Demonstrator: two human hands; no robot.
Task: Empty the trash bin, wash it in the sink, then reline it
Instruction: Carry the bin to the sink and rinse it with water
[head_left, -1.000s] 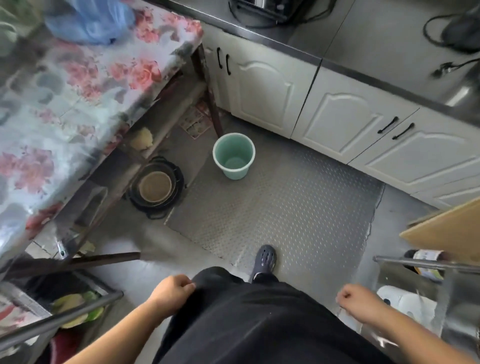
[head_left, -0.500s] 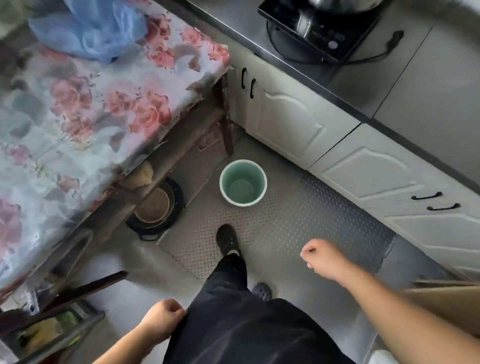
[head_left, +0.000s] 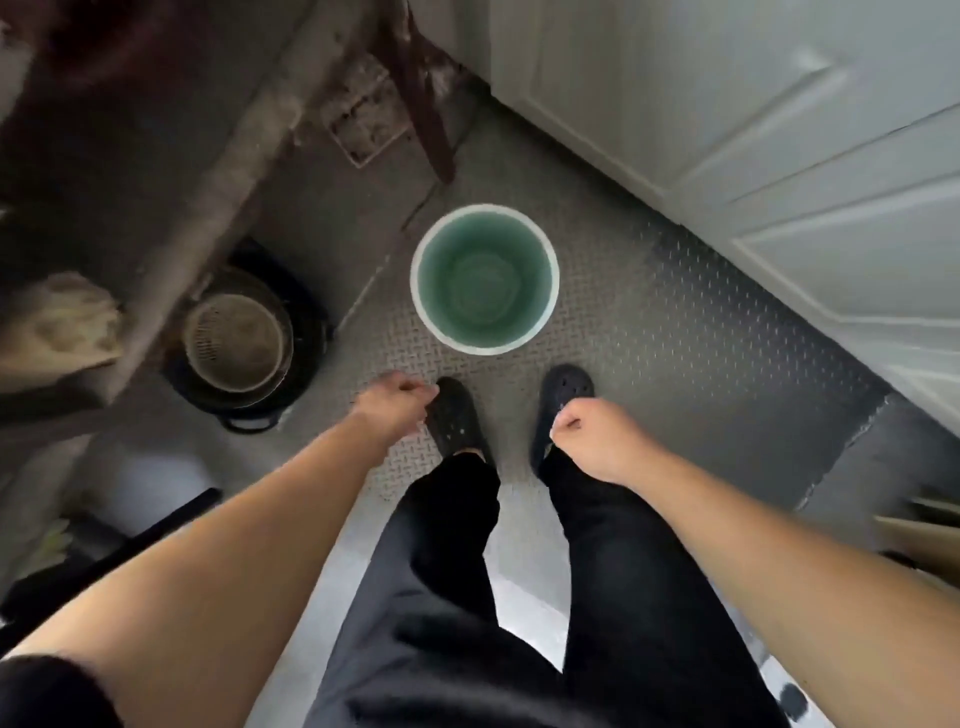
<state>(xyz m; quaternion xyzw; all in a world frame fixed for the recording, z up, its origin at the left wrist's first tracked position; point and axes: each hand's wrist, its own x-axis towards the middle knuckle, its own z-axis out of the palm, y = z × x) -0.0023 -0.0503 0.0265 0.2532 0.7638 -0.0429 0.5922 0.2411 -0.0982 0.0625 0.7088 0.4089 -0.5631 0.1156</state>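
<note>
Directly ahead of my two black shoes (head_left: 457, 415), the green trash bin (head_left: 484, 279) stands upright on the studded metal floor mat (head_left: 649, 332), its inside bare with no liner. My left hand (head_left: 390, 404) hangs over the left shoe and my right hand (head_left: 589, 436) over the right, both with fingers curled in and holding nothing, well short of the bin. White cabinet doors (head_left: 753, 130) run along the right, and a round basket (head_left: 234, 345) sits in a black pan on the floor to the bin's left.

Open floor surrounds the bin (head_left: 484, 278); table leg (head_left: 422, 98) behind.
</note>
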